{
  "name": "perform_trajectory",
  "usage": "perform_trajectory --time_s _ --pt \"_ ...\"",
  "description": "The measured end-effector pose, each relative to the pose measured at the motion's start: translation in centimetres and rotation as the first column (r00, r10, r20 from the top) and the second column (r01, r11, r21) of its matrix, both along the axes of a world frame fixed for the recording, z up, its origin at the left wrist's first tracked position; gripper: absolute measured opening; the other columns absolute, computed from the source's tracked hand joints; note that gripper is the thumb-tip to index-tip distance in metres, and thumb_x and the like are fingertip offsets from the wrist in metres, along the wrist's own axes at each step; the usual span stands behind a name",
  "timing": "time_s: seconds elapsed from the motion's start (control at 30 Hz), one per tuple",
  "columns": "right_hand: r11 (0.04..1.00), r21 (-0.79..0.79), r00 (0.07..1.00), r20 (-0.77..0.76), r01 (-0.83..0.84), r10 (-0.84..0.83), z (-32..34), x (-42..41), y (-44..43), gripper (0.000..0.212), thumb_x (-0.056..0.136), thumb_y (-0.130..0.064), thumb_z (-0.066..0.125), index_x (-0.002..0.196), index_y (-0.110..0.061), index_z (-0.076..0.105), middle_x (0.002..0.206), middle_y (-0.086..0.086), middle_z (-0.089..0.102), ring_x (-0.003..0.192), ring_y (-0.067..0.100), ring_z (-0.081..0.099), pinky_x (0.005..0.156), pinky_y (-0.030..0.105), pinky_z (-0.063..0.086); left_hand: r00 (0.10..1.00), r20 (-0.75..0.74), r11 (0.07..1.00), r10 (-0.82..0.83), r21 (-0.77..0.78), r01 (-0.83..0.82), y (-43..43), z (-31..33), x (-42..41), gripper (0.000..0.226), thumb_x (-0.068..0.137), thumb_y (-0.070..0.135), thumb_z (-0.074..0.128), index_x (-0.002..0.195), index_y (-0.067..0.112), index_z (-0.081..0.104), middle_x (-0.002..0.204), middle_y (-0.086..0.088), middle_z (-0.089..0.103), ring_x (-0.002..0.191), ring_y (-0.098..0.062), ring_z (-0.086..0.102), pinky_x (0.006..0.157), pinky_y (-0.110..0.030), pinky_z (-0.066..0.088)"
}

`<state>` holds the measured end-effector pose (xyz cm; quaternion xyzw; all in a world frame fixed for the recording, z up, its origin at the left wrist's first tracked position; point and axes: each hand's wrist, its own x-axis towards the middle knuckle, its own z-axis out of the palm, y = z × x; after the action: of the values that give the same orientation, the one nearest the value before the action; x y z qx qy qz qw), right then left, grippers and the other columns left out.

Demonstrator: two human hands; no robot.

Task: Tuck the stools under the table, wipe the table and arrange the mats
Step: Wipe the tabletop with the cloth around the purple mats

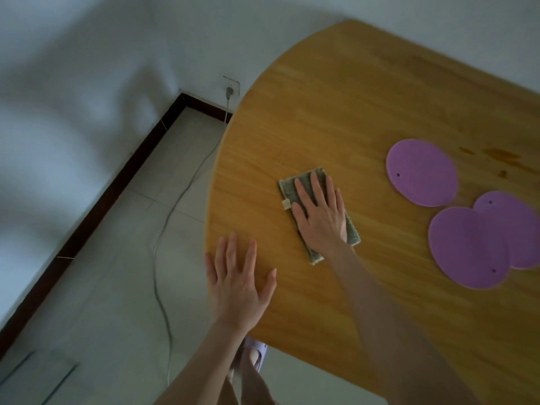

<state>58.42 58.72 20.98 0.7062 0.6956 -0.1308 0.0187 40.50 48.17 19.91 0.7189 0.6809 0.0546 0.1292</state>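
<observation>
A rounded wooden table fills the right of the head view. My right hand presses flat, fingers straight, on a folded grey-green cloth near the table's left end. My left hand rests flat with spread fingers at the table's near left edge, holding nothing. Three round purple mats lie to the right: one apart, a second overlapping a third. No stools are in view.
Dark stains mark the wood beyond the mats. A wall socket with a plug feeds a grey cable across the tiled floor left of the table. My foot in a pale slipper stands below the table edge.
</observation>
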Motion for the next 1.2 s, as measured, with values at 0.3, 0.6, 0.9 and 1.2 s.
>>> perform_trajectory --time_s 0.3,0.6,0.9,1.2 --pt "0.980 -0.013 0.980 -0.002 -0.198 0.198 0.2 -8.0 1.2 0.055 0.099 -0.052 0.011 0.151 -0.036 0.004 0.160 -0.001 -0.006 0.146 0.027 -0.012 0.118 0.041 -0.006 0.995 0.097 0.999 -0.018 0.040 0.014 -2.5 0.4 -1.3 0.066 0.086 0.059 0.038 0.132 0.012 0.048 0.143 -0.022 0.040 0.133 -0.036 0.034 0.109 -0.053 0.030" --pt "0.953 0.015 0.953 -0.011 -0.304 0.304 0.0 -7.0 -6.8 0.056 0.097 -0.053 0.010 0.150 -0.037 0.015 0.160 -0.003 0.007 0.147 0.026 -0.002 0.116 0.036 -0.009 0.981 0.186 0.995 -0.054 0.096 0.036 -6.8 0.1 -2.2 0.061 0.086 0.053 0.044 0.129 0.009 0.044 0.141 -0.023 0.041 0.132 -0.035 0.032 0.100 -0.052 0.043" --pt "0.998 0.024 0.999 0.007 0.050 -0.050 -0.2 0.7 -13.9 0.058 0.093 -0.060 0.007 0.147 -0.040 0.010 0.158 -0.009 0.003 0.147 0.020 -0.002 0.115 0.030 -0.008 0.979 0.187 0.988 -0.084 0.142 0.058 -7.2 -0.5 -2.2 0.062 0.087 0.052 0.044 0.127 0.005 0.052 0.141 -0.025 0.042 0.133 -0.037 0.030 0.105 -0.051 0.032" --pt "0.989 -0.012 0.989 0.006 0.149 -0.149 0.0 -4.4 -9.6 0.054 0.100 -0.049 0.017 0.151 -0.035 0.005 0.160 -0.003 -0.004 0.146 0.026 -0.010 0.116 0.039 -0.008 0.974 0.214 0.987 -0.067 0.156 0.034 -6.8 -0.2 -2.5 0.057 0.087 0.050 0.044 0.120 0.005 0.057 0.135 -0.024 0.047 0.127 -0.037 0.035 0.099 -0.052 0.039"
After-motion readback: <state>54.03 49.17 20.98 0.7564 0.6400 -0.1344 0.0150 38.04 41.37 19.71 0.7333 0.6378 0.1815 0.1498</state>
